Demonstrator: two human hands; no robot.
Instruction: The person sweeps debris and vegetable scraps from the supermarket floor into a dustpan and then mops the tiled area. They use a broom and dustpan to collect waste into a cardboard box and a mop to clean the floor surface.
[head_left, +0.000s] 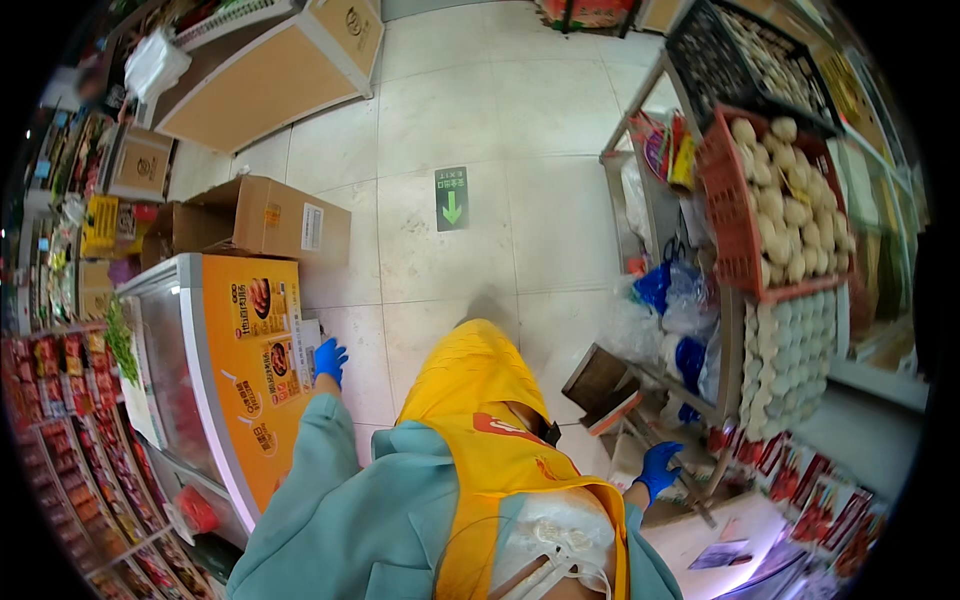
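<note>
Both my hands wear blue gloves and hang away from my body, which has a yellow apron (480, 382) over a light teal jacket. On the left, my left hand (330, 361) is beside the orange printed side of a display freezer (247, 330), fingers spread and nothing in them. My right hand (660, 471) is low on the right, near a wooden and metal frame (637, 427); its fingers are apart and it holds nothing that I can see. Whether either hand touches what is beside it, I cannot tell.
An open cardboard box (292, 225) stands beyond the freezer. On the right are a metal rack (660, 210), a red crate (727, 202) of pale round produce, a black crate (690, 75) and stacked egg trays (787, 367). A green exit sign (451, 199) marks the tiled floor.
</note>
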